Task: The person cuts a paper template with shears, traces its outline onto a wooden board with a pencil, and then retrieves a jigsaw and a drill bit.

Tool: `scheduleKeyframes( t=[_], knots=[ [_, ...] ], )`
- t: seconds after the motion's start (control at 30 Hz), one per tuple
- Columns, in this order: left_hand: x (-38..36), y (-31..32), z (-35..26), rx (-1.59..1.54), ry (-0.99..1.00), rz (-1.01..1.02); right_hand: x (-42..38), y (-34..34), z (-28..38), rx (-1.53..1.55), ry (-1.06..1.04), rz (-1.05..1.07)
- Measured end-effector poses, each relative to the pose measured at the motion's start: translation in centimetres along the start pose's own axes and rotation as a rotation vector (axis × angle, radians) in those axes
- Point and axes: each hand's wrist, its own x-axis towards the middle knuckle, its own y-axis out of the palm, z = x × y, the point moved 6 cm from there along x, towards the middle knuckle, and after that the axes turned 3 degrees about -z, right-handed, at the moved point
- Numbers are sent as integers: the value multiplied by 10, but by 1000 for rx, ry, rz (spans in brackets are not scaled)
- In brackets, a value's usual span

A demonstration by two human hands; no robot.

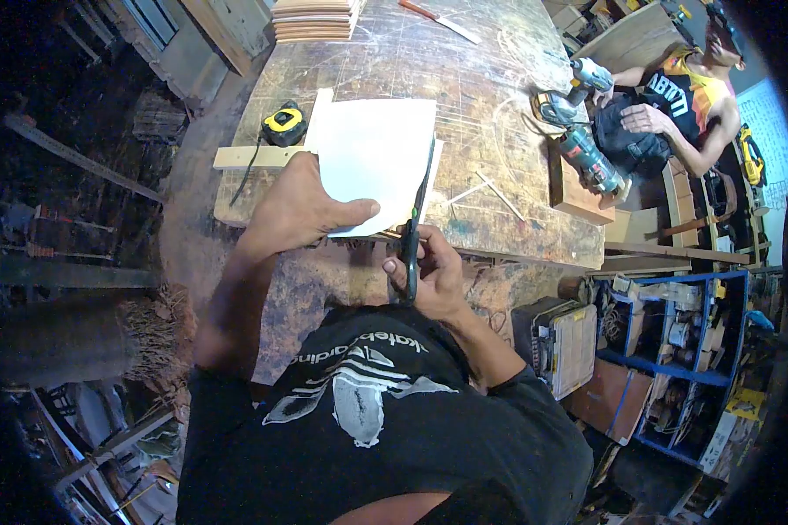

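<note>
A sheet of white paper (376,153) is held over the near edge of the workbench. My left hand (311,206) grips its lower left part, thumb on top and fingers behind. In my right hand (438,271) is a pair of scissors (411,262) with dark handles. Their blades point away from me along the paper's right edge, where a narrow strip lies to the right of the blades. Beyond my left hand, a yellow and black tape measure (283,124) sits near a pale wooden strip (258,157).
The worn wooden workbench (499,105) carries a stack of thin boards (315,19), a hand saw (442,19) and thin sticks (499,194). At its right are a cordless drill (589,79) and a green power tool (591,160). Another person (687,101) sits beyond. A blue shelf (683,367) stands right.
</note>
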Motion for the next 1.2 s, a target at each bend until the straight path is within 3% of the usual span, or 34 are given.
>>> scheduleKeyframes(
  t=[0.2, 0.3, 0.6, 0.63, 0.67, 0.7, 0.73, 0.8, 0.87, 0.93, 1.03, 1.07, 1.17, 1.2],
  knots=[
    [-1, 1, -1, 10, -2, 14, 5, -6, 6, -47, -83, -16],
    [1, -3, 7, 30, -20, 0, 8, -9, 6, 95, -28, -21],
    [14, 0, 26, -287, 44, 57, 16, -27, 0, 24, -33, -18],
    [16, 2, 35, -358, -8, 47, 18, -45, -4, -73, 61, -105],
    [18, 4, 44, -429, -61, 36, 29, -70, -17, -206, -122, -132],
    [21, 7, 58, -375, -122, 33, 36, -98, -31, -334, -165, -259],
    [23, 12, 70, -373, -133, 29, 43, -128, -39, -513, 45, -299],
    [24, 28, 85, -602, -77, -14, 45, -177, -45, -1163, 63, -391],
    [30, 43, 94, -722, -51, -46, 50, -238, -103, -1327, 42, -389],
    [38, 50, 109, -807, -54, -142, 52, -254, -105, -1412, 101, -349],
    [44, 66, 121, -750, -81, -52, 50, -255, -101, -1580, 183, -219],
    [44, 70, 122, -743, -97, -48, 46, -252, -97, -1572, 198, -213],
    [55, 76, 104, -564, -66, 7, 51, -220, -51, -1472, -47, -337],
    [54, 85, 99, -546, -108, 88, 50, -208, -52, -1007, 93, -332]
  ],
)
